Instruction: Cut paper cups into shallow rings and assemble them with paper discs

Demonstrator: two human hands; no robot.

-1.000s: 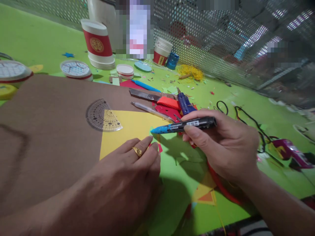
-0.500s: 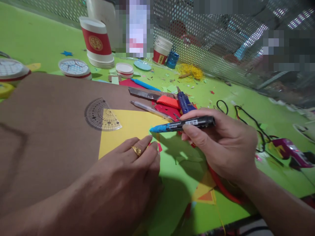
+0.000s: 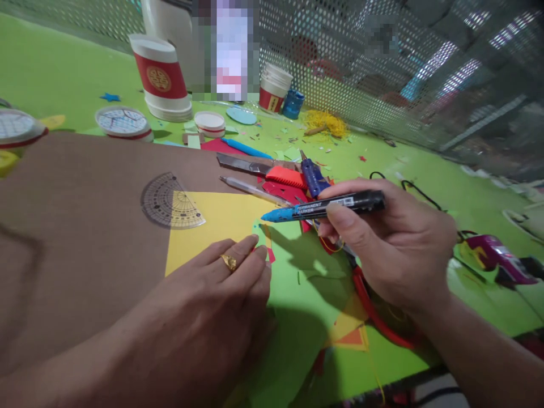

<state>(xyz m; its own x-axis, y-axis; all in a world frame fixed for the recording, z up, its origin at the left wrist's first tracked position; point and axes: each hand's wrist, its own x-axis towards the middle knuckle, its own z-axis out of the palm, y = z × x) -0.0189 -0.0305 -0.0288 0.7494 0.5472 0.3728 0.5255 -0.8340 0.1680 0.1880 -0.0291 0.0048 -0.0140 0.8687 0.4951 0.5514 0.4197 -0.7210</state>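
In the head view, your right hand [image 3: 393, 241] has its grip closed around the marker [image 3: 312, 208], pinching the dark barrel so the blue tip stays free, pointing left near the yellow paper's [image 3: 216, 218] right edge. Your left hand [image 3: 212, 300] lies knuckles up, fingers bunched by that edge, probably steadying the work; its thumb is hidden, so I can't tell whether that grip holds anything. Your forearms converge from both lower corners.
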